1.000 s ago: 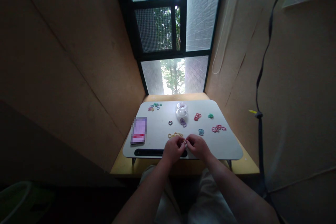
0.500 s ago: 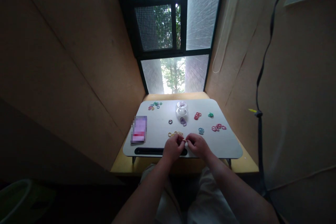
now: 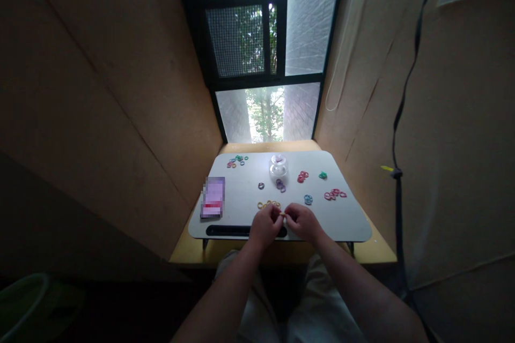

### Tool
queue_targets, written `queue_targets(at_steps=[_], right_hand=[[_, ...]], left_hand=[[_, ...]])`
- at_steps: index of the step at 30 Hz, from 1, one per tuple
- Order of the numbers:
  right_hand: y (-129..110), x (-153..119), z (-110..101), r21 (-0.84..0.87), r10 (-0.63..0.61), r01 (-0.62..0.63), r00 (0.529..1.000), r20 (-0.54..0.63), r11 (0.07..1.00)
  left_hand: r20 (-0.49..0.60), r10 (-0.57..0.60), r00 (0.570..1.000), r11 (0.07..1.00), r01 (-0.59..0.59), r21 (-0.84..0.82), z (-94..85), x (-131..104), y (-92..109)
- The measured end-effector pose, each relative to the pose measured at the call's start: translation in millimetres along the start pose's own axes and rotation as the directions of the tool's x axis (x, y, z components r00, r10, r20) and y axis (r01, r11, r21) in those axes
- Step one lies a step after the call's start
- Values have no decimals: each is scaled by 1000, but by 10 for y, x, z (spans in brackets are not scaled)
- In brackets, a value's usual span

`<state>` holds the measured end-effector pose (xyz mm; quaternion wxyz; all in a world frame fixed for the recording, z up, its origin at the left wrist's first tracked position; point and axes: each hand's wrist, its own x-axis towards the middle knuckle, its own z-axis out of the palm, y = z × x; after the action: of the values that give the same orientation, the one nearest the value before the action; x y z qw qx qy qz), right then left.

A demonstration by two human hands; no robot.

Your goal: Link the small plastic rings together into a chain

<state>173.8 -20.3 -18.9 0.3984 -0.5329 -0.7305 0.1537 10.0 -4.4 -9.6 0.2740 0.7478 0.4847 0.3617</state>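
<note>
My left hand (image 3: 266, 224) and my right hand (image 3: 303, 221) meet over the front of the white lap table (image 3: 241, 203). Both have their fingers pinched on a small yellow hair tie (image 3: 282, 214), stretched between the fingertips and mostly covered. Just behind my left hand lies a row of yellow hair ties (image 3: 265, 205). Beyond them are one dark hair tie (image 3: 261, 186) and a purple bunch (image 3: 280, 186). Blue hair ties (image 3: 308, 200) lie right of my right hand, with pink ones (image 3: 335, 194) farther right.
A clear lidded jar (image 3: 279, 169) stands near the back. Around it are red hair ties (image 3: 302, 177), green ones (image 3: 323, 175) and a mixed pile (image 3: 238, 161). A phone (image 3: 213, 197) lies at the left; a black slot (image 3: 228, 231) runs along the front edge. A black cable (image 3: 398, 214) hangs right.
Both hands stay together at the same spot, with only slight finger movement on the yellow hair tie. The piles and the jar have not moved.
</note>
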Motion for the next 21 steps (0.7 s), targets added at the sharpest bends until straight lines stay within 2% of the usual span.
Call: queue_targets(at_steps=[11,21], right_hand=[[-27,9,-1,-22,31,-31,999,-14,999],[-36,-5,-7,0,31,-31,1000,-5,1000]], left_hand=[[29,61,998,998,-60,-34,-53,-29,34],[5,36,999,999,-36,-21,-19,-18,1]])
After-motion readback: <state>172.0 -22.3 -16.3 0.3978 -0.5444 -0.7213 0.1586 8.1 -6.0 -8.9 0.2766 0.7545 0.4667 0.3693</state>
